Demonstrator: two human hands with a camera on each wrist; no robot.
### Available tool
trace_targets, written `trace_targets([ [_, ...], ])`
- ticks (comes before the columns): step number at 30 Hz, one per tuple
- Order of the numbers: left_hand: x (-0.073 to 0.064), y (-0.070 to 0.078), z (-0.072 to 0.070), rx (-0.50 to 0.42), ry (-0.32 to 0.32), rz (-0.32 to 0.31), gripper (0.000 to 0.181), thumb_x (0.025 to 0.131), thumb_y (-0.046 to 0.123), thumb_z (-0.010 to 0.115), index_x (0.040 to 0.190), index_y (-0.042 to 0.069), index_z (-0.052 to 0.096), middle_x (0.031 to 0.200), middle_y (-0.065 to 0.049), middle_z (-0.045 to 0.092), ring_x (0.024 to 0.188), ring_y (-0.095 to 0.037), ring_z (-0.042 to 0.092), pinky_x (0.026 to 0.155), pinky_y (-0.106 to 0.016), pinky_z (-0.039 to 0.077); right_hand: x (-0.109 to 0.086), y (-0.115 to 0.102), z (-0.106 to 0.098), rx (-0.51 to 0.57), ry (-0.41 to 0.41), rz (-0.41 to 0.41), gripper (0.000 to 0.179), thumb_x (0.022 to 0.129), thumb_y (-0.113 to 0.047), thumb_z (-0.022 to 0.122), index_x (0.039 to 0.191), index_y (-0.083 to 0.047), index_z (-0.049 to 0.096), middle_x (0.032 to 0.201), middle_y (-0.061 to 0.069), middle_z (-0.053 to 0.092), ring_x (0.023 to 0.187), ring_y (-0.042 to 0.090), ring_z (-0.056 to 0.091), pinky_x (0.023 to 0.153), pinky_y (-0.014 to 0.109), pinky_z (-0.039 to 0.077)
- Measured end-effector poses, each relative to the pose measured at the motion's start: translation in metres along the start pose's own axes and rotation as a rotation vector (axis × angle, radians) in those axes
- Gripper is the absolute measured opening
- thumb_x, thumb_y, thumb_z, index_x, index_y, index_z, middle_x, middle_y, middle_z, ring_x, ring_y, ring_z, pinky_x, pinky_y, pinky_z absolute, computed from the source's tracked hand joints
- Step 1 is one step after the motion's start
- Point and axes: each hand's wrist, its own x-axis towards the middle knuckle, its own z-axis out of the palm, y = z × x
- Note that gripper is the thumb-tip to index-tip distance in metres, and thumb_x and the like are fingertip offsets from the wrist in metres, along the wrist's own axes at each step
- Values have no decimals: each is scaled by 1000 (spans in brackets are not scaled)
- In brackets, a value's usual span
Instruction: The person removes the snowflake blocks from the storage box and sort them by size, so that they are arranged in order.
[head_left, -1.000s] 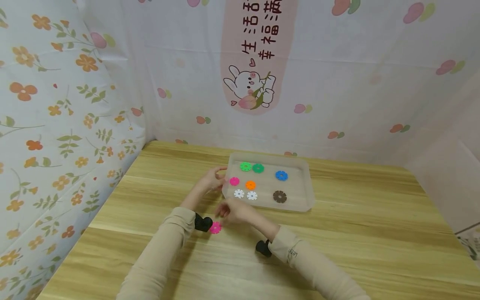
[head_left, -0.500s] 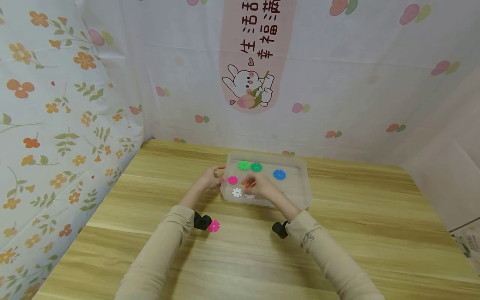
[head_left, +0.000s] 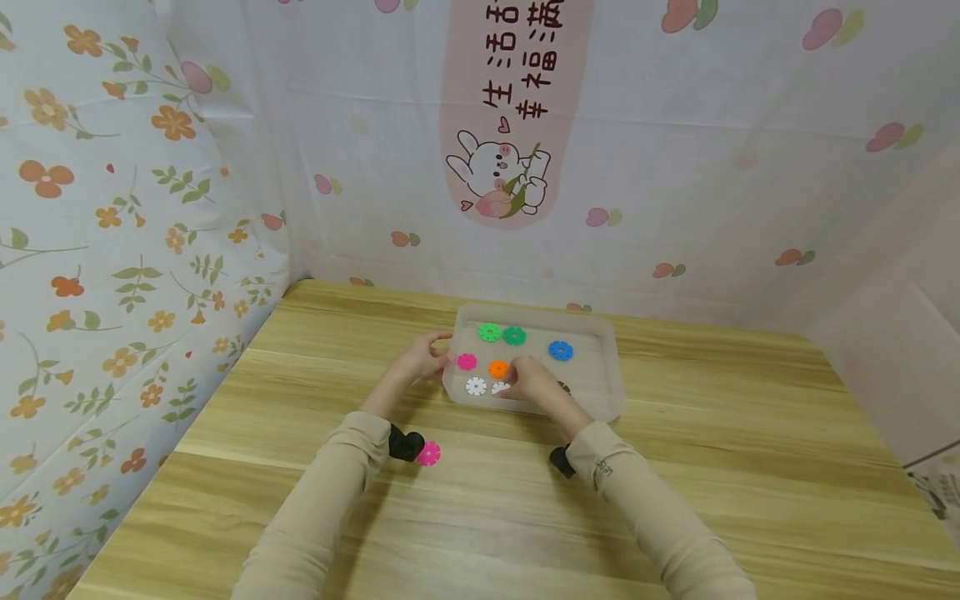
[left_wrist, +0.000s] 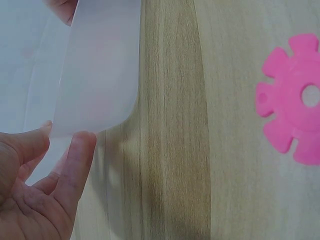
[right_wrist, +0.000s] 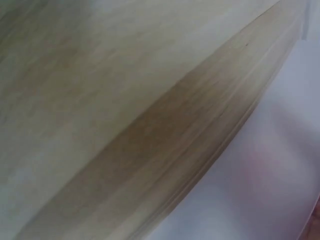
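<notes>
At the left end of a translucent plastic tray (head_left: 611, 367), my left hand (head_left: 420, 358) grips the end wall. In the left wrist view its fingertips are at the rim and outer wall. My right hand (head_left: 536, 383) reaches over the tray's front side, thumb and finger parted, with no piece visible between them. Just left of it lies an orange notched disc (head_left: 498, 369), flat on the tray floor. A white notched disc (head_left: 499, 388) is partly covered by the thumb. The right wrist view shows only table and tray wall.
Also in the tray are another white disc (head_left: 476, 386), a pink disc (head_left: 467, 362), two green discs (head_left: 490, 332), a blue disc (head_left: 560, 350) and a mostly hidden brown disc (head_left: 565, 388). Another pink disc (head_left: 429, 453) lies on the wooden table (head_left: 465, 533) near the left wrist.
My right hand moved from in front of the tray to over it. Half a second ago it held a tilted orange disc; now an orange disc lies flat beside it. Left hand stays put.
</notes>
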Motion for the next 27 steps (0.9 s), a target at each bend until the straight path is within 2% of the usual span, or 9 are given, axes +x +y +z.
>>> trace_targets([
  [2, 5, -5, 0, -6, 7, 2, 50, 93, -1, 45, 141, 4, 30, 127, -29, 49, 108, -37, 57, 85, -38, 53, 5, 4, 3, 5, -20, -14, 26, 72, -13, 77, 86, 0, 60, 87, 11, 61, 78, 20, 54, 72, 30, 49],
  [3, 9, -8, 1, -5, 9, 5, 50, 94, -1, 45, 141, 5, 30, 127, -29, 50, 107, -36, 57, 83, -37, 53, 6, 7, 4, 7, -20, -42, 24, 73, -12, 76, 86, -1, 59, 87, 10, 60, 78, 20, 53, 72, 29, 49],
  [4, 12, -11, 1, -1, 12, 7, 50, 94, 0, 45, 141, 5, 30, 126, -29, 50, 106, -36, 58, 82, -36, 54, 18, 20, 11, 43, -10, -110, 24, 72, -15, 78, 84, -5, 59, 82, 6, 59, 75, 17, 51, 69, 26, 48],
  [8, 23, -20, 2, -6, 15, 9, 51, 94, 2, 45, 142, 8, 29, 128, -28, 50, 106, -35, 58, 81, -36, 54, 26, 28, 15, 117, -32, -155, 24, 71, -10, 78, 84, -8, 59, 78, 7, 57, 72, 18, 51, 62, 26, 48],
  [10, 25, -22, 2, -8, 13, 10, 51, 94, 2, 45, 142, 8, 29, 128, -28, 49, 106, -35, 58, 81, -37, 54, 22, 25, 12, 165, -22, -158, 23, 69, -6, 78, 84, -7, 60, 78, 8, 57, 71, 18, 51, 59, 26, 47],
  [11, 26, -22, 2, -13, 12, 9, 51, 94, 2, 45, 142, 8, 29, 128, -28, 49, 107, -35, 58, 81, -37, 54, 9, 13, 4, 162, -25, -107, 23, 70, 1, 76, 86, -3, 60, 82, 12, 58, 74, 21, 53, 61, 28, 49],
  [17, 25, -23, 1, -4, 17, 14, 51, 93, 1, 46, 142, 7, 30, 124, -28, 51, 105, -34, 59, 78, -35, 55, -17, 0, -11, 175, 46, -167, 20, 71, 7, 69, 89, 1, 63, 86, 14, 61, 78, 20, 56, 66, 25, 50],
  [20, 24, -23, 1, -3, 21, 15, 51, 93, 1, 47, 142, 8, 30, 124, -28, 52, 104, -34, 59, 76, -34, 55, -20, -2, -15, 175, 76, -143, 22, 71, 7, 70, 91, 1, 65, 88, 14, 62, 79, 20, 57, 69, 25, 51],
  [27, 23, -23, -1, 2, 16, 27, 52, 93, 1, 46, 142, 7, 30, 123, -28, 52, 104, -35, 59, 77, -34, 55, -27, -7, -23, 218, 121, -122, 21, 72, 6, 70, 93, 3, 67, 84, 15, 63, 77, 20, 56, 63, 24, 50],
])
